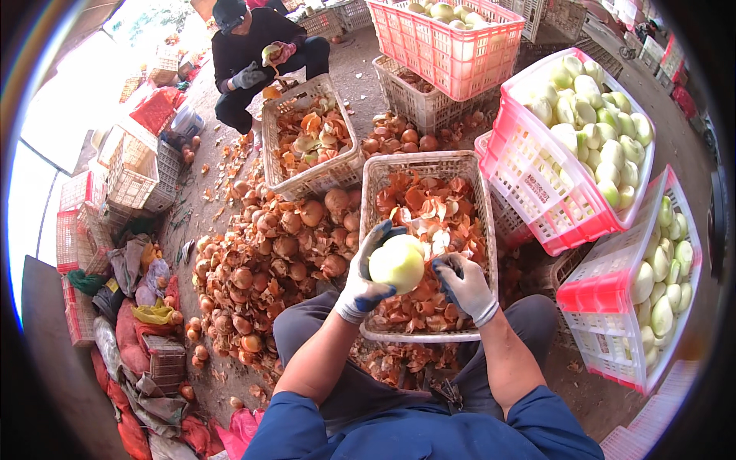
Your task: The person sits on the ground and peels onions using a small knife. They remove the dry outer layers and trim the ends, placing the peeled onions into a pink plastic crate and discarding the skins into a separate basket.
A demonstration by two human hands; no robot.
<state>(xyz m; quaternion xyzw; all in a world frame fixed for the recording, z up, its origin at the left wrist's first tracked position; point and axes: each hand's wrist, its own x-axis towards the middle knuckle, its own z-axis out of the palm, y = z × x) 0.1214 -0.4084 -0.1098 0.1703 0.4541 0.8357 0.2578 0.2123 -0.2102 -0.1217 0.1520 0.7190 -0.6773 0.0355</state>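
My left hand (368,276), in a white work glove with dark blue palm and fingertips, grips a peeled pale green-white onion (397,263). Just right of the onion is my right hand (467,287), gloved alike, with its fingers curled inward. Whether those fingers hold anything is hidden from me. Both hands are above a dirty white plastic crate (487,241) between my knees. Inside it lie loose brown onion skins (420,195) and some paler peelings.
Unpeeled brown onions (270,259) are heaped on the floor at my left. Peeled onions fill pink-and-white crates (546,190) on my right. Ahead, a seated person (259,52) in gloves handles an onion by another crate of skins (310,138). Sacks (132,339) lie far left.
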